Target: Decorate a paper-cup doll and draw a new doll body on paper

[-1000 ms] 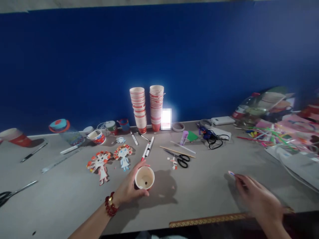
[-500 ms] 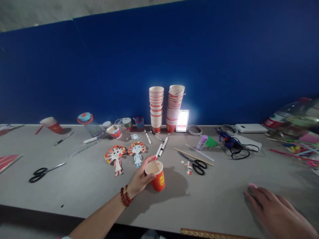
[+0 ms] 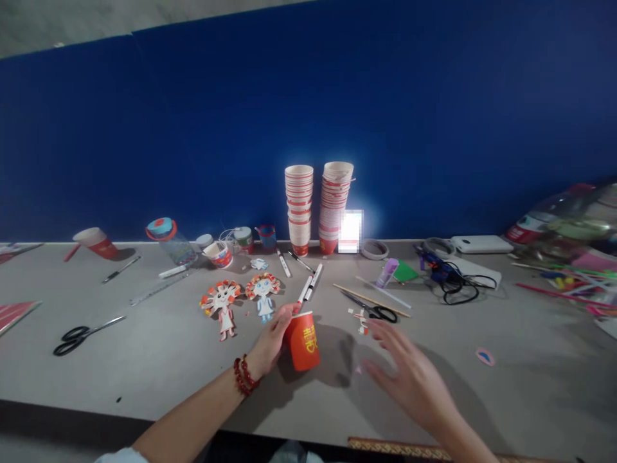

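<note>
head | left hand gripping red cup | right hand spread, empty

I see a red paper cup with a yellow print, gripped in my left hand; dark red bead bracelet on that wrist. Desk is plain grey, wall behind deep blue. Far centre, two cup stacks, white with red bands. Left of my cup, two paper dolls: orange-and-white fringed heads, one red body, one light blue. Black scissors near left. Small pink-and-blue paper scrap near right. Green paper far right of centre.
</note>
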A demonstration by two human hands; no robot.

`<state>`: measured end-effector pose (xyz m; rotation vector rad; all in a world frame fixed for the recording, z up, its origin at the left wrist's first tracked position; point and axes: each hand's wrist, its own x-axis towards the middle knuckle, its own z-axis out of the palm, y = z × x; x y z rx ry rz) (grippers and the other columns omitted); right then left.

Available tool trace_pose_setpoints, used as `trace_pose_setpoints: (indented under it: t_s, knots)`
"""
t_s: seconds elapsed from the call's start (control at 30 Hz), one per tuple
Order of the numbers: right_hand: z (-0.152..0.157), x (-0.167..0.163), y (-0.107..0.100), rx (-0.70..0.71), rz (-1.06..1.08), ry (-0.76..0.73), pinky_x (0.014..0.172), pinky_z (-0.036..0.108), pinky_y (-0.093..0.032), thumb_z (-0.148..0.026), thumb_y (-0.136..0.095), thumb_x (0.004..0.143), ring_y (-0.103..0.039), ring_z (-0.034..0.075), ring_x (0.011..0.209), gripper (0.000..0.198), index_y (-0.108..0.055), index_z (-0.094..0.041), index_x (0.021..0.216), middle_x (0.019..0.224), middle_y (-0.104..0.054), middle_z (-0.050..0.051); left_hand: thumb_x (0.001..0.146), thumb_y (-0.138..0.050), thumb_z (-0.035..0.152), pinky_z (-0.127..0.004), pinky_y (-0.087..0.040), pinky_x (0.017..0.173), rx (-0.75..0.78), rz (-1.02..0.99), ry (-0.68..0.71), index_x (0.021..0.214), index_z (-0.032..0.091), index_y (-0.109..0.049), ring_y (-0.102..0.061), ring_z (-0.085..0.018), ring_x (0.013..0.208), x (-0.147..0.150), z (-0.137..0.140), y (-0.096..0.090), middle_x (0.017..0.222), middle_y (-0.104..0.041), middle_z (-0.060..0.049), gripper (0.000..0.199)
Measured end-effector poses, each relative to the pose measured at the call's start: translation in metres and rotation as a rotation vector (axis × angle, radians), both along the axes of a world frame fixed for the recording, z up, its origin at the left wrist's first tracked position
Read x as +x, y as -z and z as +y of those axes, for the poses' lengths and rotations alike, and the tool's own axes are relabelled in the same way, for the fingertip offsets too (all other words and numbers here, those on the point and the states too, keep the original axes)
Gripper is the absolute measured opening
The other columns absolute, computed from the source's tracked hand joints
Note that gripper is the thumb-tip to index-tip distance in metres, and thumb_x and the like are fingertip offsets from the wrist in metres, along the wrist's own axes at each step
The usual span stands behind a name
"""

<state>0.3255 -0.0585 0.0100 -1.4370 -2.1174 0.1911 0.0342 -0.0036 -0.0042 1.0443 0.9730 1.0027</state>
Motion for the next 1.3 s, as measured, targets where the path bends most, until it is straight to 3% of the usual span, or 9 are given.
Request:
trace_pose_setpoints:
  t_s: [0.13,0.2,0.37,0.53,0.67,0.77,0.97,1.1,1.3]
  knots:
    - [0.015,-0.070,-0.015,-0.140,0.094,-0.252,0.111,0.050,-0.040,-0.046,-0.082,0.067,-0.041,0.037,0.139,0.105,-0.028,-0.027,0.155,0.154,-0.041,0.014,0.085,-0.050,0.075,-0.042,-0.048,0.096,0.038,0.032,-0.005,0.124,0.020,-0.060,-0.060,-0.028,0.113,0.009,-0.002,-0.003,0.129,-0.062,-0.011,0.068]
    - [0.023,-0.088,-0.018,-0.190,0.137,-0.303,0.112,0.051,-0.038,-0.041,-0.085,0.063,-0.039,0.037,0.140,0.111,-0.026,-0.028,0.156,0.155,-0.038,0.013,0.085,-0.050,0.075,-0.043,-0.041,0.107,0.080,0.052,-0.011,0.121,0.022,-0.063,-0.055,-0.029,0.123,0.011,-0.003,-0.004,0.131,-0.062,-0.009,0.065]
    - [0.036,-0.099,-0.005,-0.307,0.328,-0.273,0.109,0.049,-0.043,-0.027,-0.076,0.072,-0.043,0.032,0.138,0.092,-0.029,-0.027,0.152,0.154,-0.037,0.014,0.084,-0.059,0.068,-0.042,-0.035,0.113,0.156,0.070,-0.033,0.122,0.024,-0.061,-0.050,-0.028,0.129,0.008,-0.003,-0.005,0.131,-0.061,-0.009,0.058]
    - [0.041,-0.096,0.010,-0.367,0.626,-0.291,0.093,0.040,-0.054,-0.039,-0.067,0.084,-0.059,0.027,0.119,0.062,-0.041,-0.025,0.139,0.141,-0.050,0.014,0.078,-0.070,0.062,-0.040,-0.042,0.105,0.188,0.037,-0.005,0.126,0.025,-0.058,-0.056,-0.027,0.118,0.011,-0.003,-0.001,0.123,-0.063,-0.008,0.062]
    - [0.043,-0.096,0.013,-0.399,0.797,-0.268,0.083,0.034,-0.057,-0.047,-0.060,0.090,-0.067,0.022,0.096,0.041,-0.051,-0.022,0.120,0.113,-0.065,0.009,0.083,-0.067,0.059,-0.041,-0.044,0.102,0.138,0.009,-0.016,0.128,0.024,-0.056,-0.058,-0.026,0.112,0.015,-0.004,0.006,0.121,-0.062,-0.007,0.058]
    - [0.044,-0.095,0.013,-0.390,0.806,-0.221,0.075,0.030,-0.057,-0.051,-0.059,0.090,-0.066,0.021,0.087,0.037,-0.055,-0.021,0.111,0.102,-0.066,0.007,0.084,-0.067,0.057,-0.042,-0.043,0.104,0.091,-0.026,0.013,0.134,0.025,-0.052,-0.056,-0.027,0.117,0.015,-0.006,0.007,0.127,-0.060,-0.008,0.061]
    - [0.047,-0.089,0.013,-0.304,0.756,-0.154,0.071,0.026,-0.055,-0.048,-0.054,0.094,-0.066,0.019,0.083,0.030,-0.060,-0.021,0.105,0.095,-0.067,0.006,0.074,-0.082,0.044,-0.045,-0.042,0.107,0.026,-0.166,0.200,0.150,0.029,-0.036,-0.052,-0.031,0.125,0.015,-0.014,0.000,0.139,-0.053,-0.010,0.090]
    - [0.048,-0.088,0.012,-0.261,0.723,-0.159,0.073,0.027,-0.054,-0.044,-0.050,0.096,-0.065,0.020,0.086,0.026,-0.062,-0.021,0.104,0.096,-0.068,0.006,0.079,-0.077,0.040,-0.045,-0.041,0.107,0.039,-0.162,0.177,0.154,0.030,-0.027,-0.051,-0.029,0.126,0.016,-0.017,-0.001,0.139,-0.053,-0.010,0.091]
    - [0.047,-0.086,0.010,-0.192,0.681,-0.229,0.079,0.028,-0.055,-0.037,-0.051,0.097,-0.065,0.022,0.102,0.024,-0.062,-0.023,0.112,0.113,-0.067,0.009,0.084,-0.072,0.037,-0.043,-0.043,0.107,0.184,-0.107,0.140,0.154,0.032,-0.024,-0.052,-0.028,0.126,0.017,-0.018,0.008,0.140,-0.052,-0.010,0.086]
